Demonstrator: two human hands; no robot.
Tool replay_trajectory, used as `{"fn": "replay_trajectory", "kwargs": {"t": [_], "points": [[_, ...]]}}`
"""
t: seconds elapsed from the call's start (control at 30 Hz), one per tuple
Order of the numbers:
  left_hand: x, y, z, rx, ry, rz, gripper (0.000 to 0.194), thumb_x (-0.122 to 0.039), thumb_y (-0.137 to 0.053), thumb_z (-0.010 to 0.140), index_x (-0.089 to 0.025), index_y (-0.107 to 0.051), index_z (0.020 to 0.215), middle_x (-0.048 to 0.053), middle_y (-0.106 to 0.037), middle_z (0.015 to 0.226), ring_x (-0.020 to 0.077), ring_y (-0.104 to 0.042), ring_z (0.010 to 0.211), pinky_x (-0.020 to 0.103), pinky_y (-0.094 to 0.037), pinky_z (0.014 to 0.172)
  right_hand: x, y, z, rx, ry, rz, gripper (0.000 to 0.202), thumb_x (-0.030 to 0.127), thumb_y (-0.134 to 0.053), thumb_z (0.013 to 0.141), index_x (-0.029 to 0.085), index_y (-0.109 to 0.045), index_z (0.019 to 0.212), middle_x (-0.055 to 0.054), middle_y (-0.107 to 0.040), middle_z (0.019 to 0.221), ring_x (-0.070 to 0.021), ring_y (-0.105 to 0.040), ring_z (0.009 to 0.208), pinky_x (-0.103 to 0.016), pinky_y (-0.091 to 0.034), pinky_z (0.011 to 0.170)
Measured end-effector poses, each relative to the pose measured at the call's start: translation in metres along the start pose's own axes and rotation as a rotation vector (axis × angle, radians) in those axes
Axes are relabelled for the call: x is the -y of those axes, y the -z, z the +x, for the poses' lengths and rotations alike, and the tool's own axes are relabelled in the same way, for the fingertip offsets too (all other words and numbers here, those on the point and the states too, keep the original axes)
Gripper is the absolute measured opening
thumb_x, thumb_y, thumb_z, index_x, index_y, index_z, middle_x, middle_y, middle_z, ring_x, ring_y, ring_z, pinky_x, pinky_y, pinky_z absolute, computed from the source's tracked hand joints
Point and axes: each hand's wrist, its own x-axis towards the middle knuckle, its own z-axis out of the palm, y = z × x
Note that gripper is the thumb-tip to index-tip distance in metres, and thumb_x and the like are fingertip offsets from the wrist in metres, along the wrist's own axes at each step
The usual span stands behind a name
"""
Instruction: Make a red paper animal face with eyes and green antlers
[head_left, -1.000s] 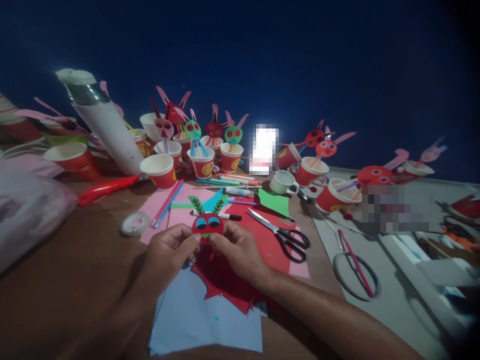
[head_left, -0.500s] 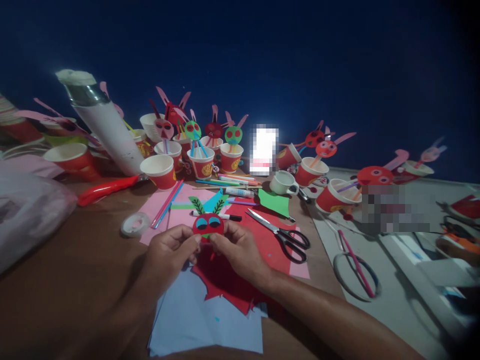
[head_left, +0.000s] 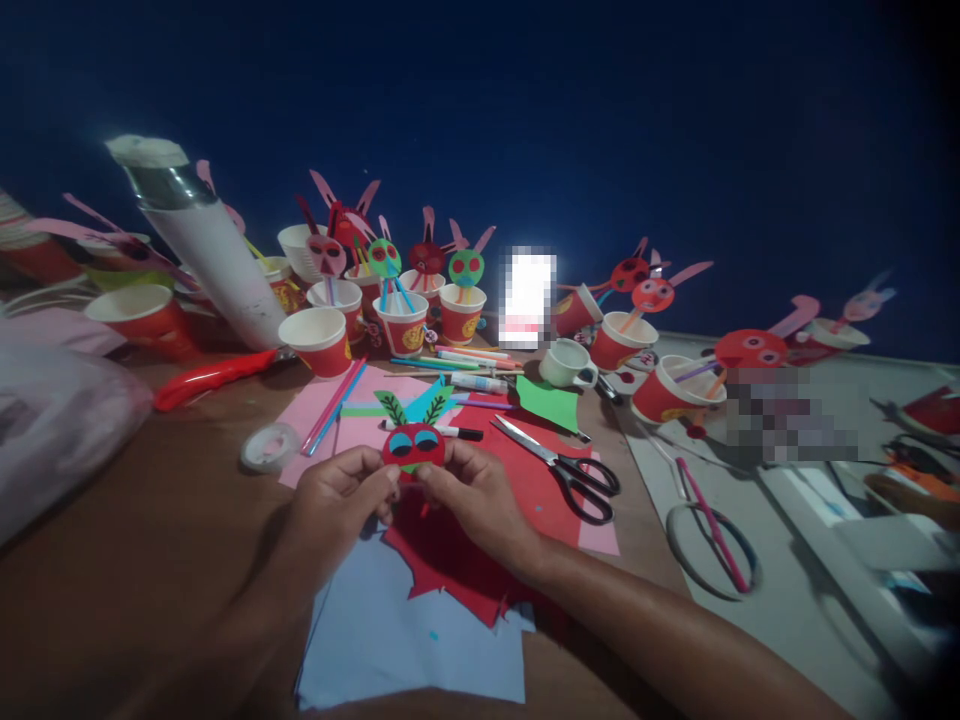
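Between my hands is a red paper animal face (head_left: 414,446) with blue-and-black eyes, a green piece at its lower edge and two green ears marked with black leafy lines. My left hand (head_left: 345,500) pinches its left edge between thumb and fingers. On the opposite edge, my right hand (head_left: 480,495) pinches it the same way. Beneath the hands lie red paper (head_left: 450,560) with a jagged cut edge and pale blue paper (head_left: 405,640). Behind the face rests a black-capped marker (head_left: 469,434). Black-handled scissors (head_left: 566,470) lie partly open to the right.
Red paper cups (head_left: 315,340) holding paper animal faces on straws line the back. A white flask (head_left: 217,260) leans at left near a red-handled tool (head_left: 217,380). A tape roll (head_left: 270,447), a green paper piece (head_left: 547,403) and a small mug (head_left: 568,364) lie around.
The paper face has shifted very slightly left and up in view. Both hands keep their pinch on it, and the things on the table stay as they were.
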Motion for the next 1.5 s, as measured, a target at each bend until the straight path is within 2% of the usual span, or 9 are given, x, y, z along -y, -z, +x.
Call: {"fn": "replay_trajectory", "kwargs": {"t": [0.67,0.9,1.17,1.5], "points": [[-0.0013,-0.0003,0.0022,-0.007,0.012,-0.113,0.025,-0.035,-0.066,0.069,-0.016,-0.055,0.058,-0.004,-0.053,0.047,0.0090,-0.049,0.042,0.019,-0.039,0.045,0.0032,0.0014,-0.0014,0.027,-0.021,-0.026,0.026,0.036,-0.062,0.075,0.016,-0.049,0.064,0.004,-0.050,0.056,-0.0079,-0.046,0.051,-0.021,-0.037,0.051],[-0.0020,0.0007,0.0031,0.009,0.026,-0.133,0.025,-0.035,-0.067,0.070,-0.015,-0.055,0.059,-0.004,-0.053,0.047,0.0088,-0.049,0.043,0.020,-0.040,0.045,-0.0005,0.0031,-0.0011,0.026,0.028,-0.054,0.024,0.034,-0.059,0.078,0.017,-0.050,0.064,0.004,-0.050,0.055,-0.0080,-0.047,0.051,-0.020,-0.038,0.050],[0.0002,0.0024,0.0029,0.043,0.009,-0.155,0.022,-0.035,-0.066,0.072,-0.015,-0.061,0.066,0.001,-0.061,0.060,0.0093,-0.051,0.046,0.021,-0.042,0.046,0.0026,0.0025,0.0003,-0.010,0.008,-0.042,0.029,0.038,-0.060,0.077,0.017,-0.048,0.061,0.005,-0.049,0.053,-0.0078,-0.045,0.050,-0.020,-0.038,0.050],[-0.0021,0.0020,0.0008,0.031,0.013,-0.180,0.021,-0.034,-0.066,0.071,-0.015,-0.062,0.067,0.001,-0.061,0.061,0.0093,-0.050,0.048,0.020,-0.043,0.046,0.0050,0.0018,0.0002,-0.022,0.018,-0.037,0.024,0.030,-0.058,0.077,0.017,-0.048,0.061,0.004,-0.048,0.052,-0.0080,-0.044,0.049,-0.021,-0.037,0.050]]}}
